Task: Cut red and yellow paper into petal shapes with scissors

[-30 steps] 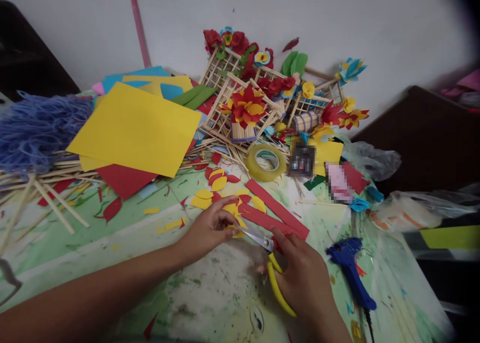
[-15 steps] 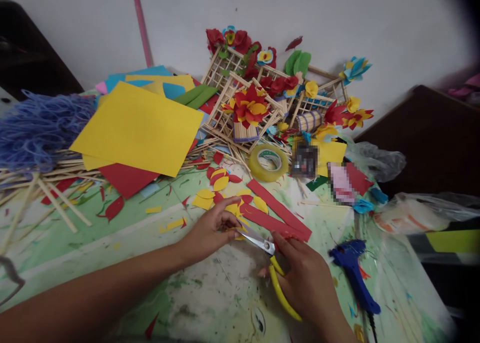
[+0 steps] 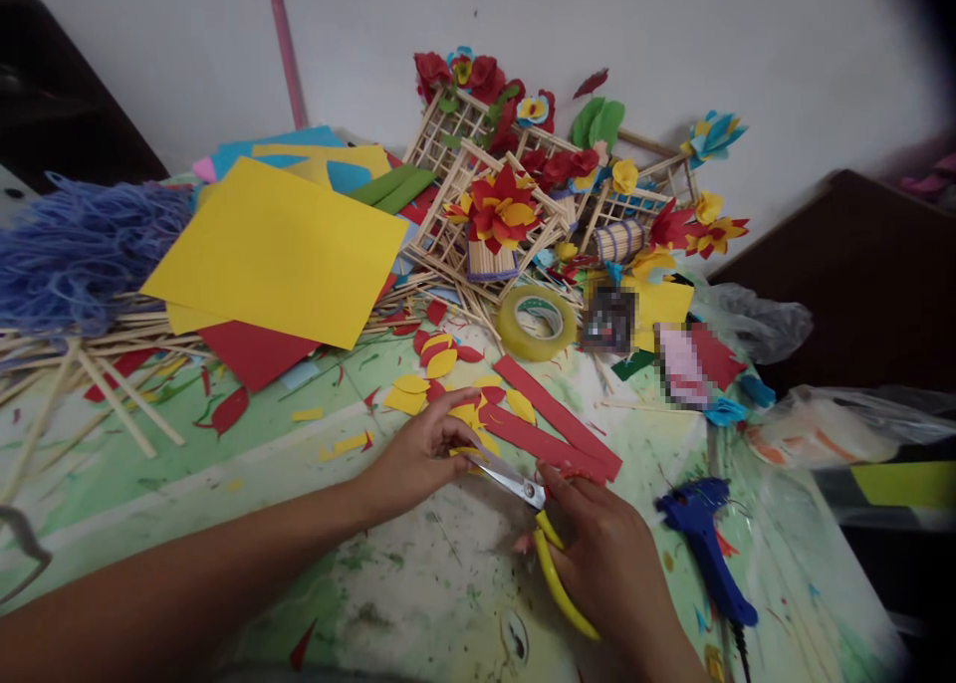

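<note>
My right hand (image 3: 608,544) is wrapped round the yellow handles of a pair of scissors (image 3: 512,479), whose metal blades point left toward my other hand. Pinched in the fingers of my left hand (image 3: 422,454) is a small piece of yellow paper (image 3: 467,453), at the blade tips; the fingers partly hide it. Just behind lie cut yellow and red paper petals (image 3: 440,362) and two red paper strips (image 3: 549,439), the nearer strip reaching behind my right hand.
A blue glue gun (image 3: 706,549) lies at the right. Behind stand a tape roll (image 3: 512,330), stick frames with paper flowers (image 3: 500,210) and yellow sheets (image 3: 276,255). Blue string (image 3: 82,255) and wooden sticks (image 3: 123,404) are at the left, a plastic bag (image 3: 836,424) far right.
Both hands stay nearly in place. The yellow paper piece has shifted slightly at the scissor tips, and the whole view has moved a little.
</note>
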Available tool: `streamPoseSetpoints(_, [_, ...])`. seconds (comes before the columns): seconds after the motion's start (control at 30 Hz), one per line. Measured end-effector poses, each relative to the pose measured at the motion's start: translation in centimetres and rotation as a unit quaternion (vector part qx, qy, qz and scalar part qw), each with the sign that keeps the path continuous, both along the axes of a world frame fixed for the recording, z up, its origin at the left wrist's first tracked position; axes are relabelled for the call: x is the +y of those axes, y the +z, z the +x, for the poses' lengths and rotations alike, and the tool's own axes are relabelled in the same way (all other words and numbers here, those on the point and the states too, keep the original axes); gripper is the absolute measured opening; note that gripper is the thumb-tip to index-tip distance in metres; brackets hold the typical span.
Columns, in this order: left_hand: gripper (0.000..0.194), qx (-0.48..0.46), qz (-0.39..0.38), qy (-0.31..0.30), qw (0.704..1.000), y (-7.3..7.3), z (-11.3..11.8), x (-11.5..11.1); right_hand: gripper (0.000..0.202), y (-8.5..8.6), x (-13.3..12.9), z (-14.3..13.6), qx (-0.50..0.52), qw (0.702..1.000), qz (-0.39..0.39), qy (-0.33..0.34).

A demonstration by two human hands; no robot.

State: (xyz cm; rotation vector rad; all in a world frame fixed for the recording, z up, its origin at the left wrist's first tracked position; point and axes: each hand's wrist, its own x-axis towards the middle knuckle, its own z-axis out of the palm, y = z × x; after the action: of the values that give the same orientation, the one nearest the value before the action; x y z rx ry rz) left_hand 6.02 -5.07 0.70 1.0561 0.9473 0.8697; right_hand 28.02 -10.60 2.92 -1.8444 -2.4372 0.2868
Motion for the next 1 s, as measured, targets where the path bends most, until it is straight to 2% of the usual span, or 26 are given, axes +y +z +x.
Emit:
streamPoseSetpoints(0.33, [0.069,-0.02,0.004,-0.008,1.0,-0.53,-0.19,0.0,0.051,-0.29,-0.03,0.14,-0.003,1.0,-0.008,0.002])
streamPoseSetpoints(0.7, [0.078,0.0,0.002,0.01,1.0,-0.55,-0.18,0.15,0.047,-0.32,-0.11,0.26,-0.016,0.999,0.033,0.009])
streamPoseSetpoints(1.0, [0.079,-0.006,-0.008,0.014,1.0,-0.7,-0.16,0.32,0.046,-0.62,-0.12,0.47,-0.021,0.998,0.057,0.013])
